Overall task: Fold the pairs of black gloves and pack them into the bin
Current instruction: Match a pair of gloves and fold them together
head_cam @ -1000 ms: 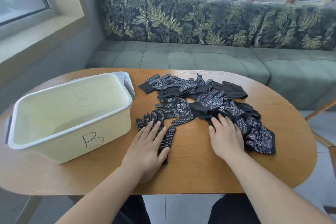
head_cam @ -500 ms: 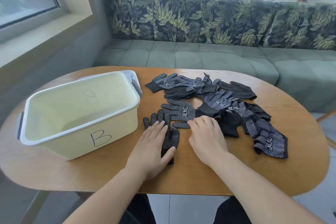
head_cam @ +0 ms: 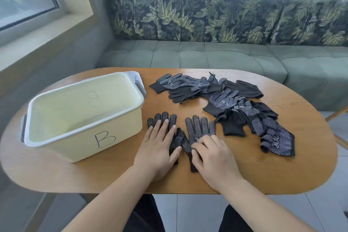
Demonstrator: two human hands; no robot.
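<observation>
A green cushioned sofa (head_cam: 207,58) with a leaf-print back runs behind an oval wooden tabletop (head_cam: 282,171) where a person sorts black gloves. On the left side of the tabletop stands a pale yellow bin (head_cam: 81,143) marked "B" on its near wall, and no glove shows inside it, so packing looks not yet begun. To the right of the bin and farther back lies a loose pile of gloves (head_cam: 235,103), dotted palms and plain backs overlapping. Near the front edge, apart from the pile, two gloves have been laid side by side with their finger ends pointing away: the left glove (head_cam: 162,118) and the right glove (head_cam: 199,128), whose thumbs meet between them. The left hand (head_cam: 160,150) lies flat on the left glove, its fingers (head_cam: 165,126) straight and released, pressing the fabric down. The right hand (head_cam: 214,158) rests on the lower part of the right glove with its fingers bent at the tips; whether they pinch the fabric or only press it cannot be told. The step in hand appears to be matching up the first pair. The next move likely calls for stacking one glove on the other, folding the pair and carrying it left into the bin.
</observation>
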